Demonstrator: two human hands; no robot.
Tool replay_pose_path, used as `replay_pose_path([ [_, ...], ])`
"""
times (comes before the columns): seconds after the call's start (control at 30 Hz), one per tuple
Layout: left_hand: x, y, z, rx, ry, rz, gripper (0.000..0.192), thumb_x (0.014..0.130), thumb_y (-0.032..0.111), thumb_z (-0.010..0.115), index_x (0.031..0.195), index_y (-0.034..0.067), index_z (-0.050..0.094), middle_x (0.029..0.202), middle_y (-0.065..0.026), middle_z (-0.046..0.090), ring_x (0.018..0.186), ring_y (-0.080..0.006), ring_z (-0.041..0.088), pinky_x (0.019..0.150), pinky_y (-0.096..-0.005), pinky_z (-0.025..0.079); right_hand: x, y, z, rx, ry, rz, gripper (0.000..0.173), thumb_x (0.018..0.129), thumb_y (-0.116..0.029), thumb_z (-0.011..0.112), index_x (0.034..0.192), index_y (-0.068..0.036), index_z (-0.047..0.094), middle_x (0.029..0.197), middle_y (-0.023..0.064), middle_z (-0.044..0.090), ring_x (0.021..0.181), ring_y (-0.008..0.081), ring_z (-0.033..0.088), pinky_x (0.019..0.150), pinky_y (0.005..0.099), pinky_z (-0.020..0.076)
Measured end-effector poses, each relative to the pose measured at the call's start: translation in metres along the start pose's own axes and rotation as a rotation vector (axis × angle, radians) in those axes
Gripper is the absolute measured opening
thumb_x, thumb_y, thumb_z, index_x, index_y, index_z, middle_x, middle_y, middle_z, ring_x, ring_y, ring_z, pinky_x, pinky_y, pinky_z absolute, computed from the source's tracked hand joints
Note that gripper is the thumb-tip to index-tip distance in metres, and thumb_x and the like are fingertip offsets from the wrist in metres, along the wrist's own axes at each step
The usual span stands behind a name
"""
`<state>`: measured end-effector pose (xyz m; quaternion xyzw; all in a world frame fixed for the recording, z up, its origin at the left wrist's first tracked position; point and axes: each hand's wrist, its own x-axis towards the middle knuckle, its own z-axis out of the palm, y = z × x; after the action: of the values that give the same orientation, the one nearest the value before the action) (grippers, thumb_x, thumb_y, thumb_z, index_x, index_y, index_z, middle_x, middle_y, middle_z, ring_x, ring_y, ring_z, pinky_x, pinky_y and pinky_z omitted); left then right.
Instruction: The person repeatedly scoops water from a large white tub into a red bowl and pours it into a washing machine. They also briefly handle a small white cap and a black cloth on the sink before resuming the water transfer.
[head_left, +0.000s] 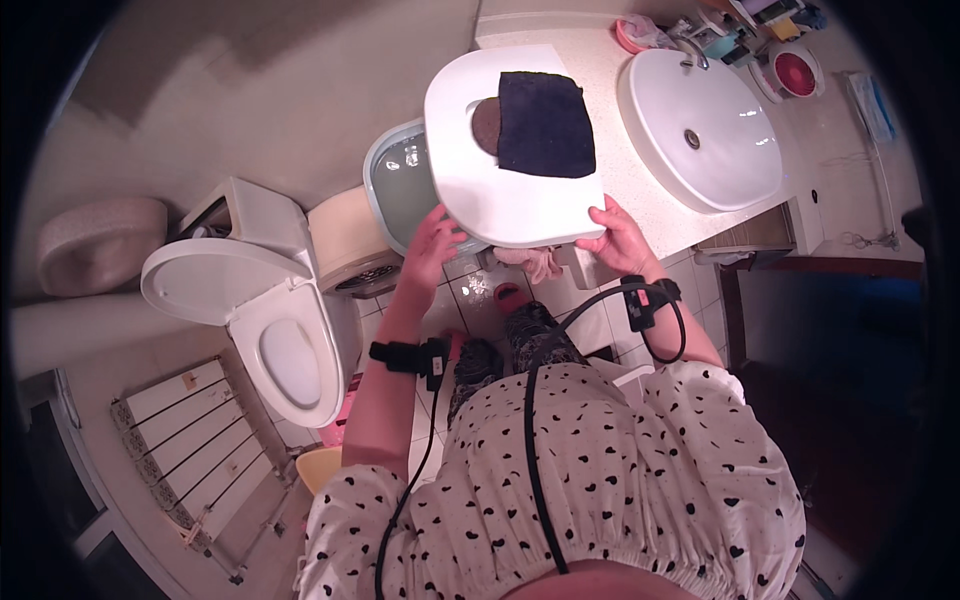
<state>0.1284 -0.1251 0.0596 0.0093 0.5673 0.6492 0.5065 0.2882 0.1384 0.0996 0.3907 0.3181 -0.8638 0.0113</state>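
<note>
A white board with rounded corners (480, 202), maybe a lid or stool top, extends over the counter's left end and a water-filled basin. A folded dark navy cloth (546, 127) lies on it, partly covering a brown oval (487, 126) set in its surface. My right hand (619, 234) grips the board's near right corner, thumb along the side and the other fingers partly hidden. My left hand (433, 251) is at the near left edge with fingers apart and slightly bent; whether they touch the board cannot be told.
The grey-blue basin (401, 180) rests beside a beige bin-like container (349, 225). A toilet with raised lid (225, 277) stands left. At right, a white washbasin (701, 135) sits on the speckled counter (592, 75). A pink cloth (531, 261) hangs below the board. Black cables run from both wrists.
</note>
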Motion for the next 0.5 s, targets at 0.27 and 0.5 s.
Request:
replay_pose_path([
  [0.27,0.078,0.021,0.054,0.009,-0.016,-0.028,0.048,0.092,0.021,0.042,0.135,0.005,0.027,0.12,-0.0094,0.046,0.104,-0.0187,0.051,0.089,-0.0325,0.039,0.035,-0.061,-0.044,-0.074,0.085,-0.079,0.044,0.087,-0.013,0.052,0.128,-0.005,0.036,0.118,0.011,0.051,0.095,0.0216,0.06,0.067,0.0275,0.058],
  [0.5,0.042,0.063,0.108,0.034,-0.086,0.049,0.045,0.091,0.011,0.04,0.134,0.004,0.029,0.119,-0.0093,0.05,0.101,-0.0164,0.052,0.086,-0.0274,0.04,-0.06,-0.1,-0.031,0.038,0.143,-0.139,0.051,0.088,-0.014,0.05,0.134,-0.007,0.028,0.12,0.0098,0.05,0.096,0.0198,0.059,0.069,0.0306,0.0575],
])
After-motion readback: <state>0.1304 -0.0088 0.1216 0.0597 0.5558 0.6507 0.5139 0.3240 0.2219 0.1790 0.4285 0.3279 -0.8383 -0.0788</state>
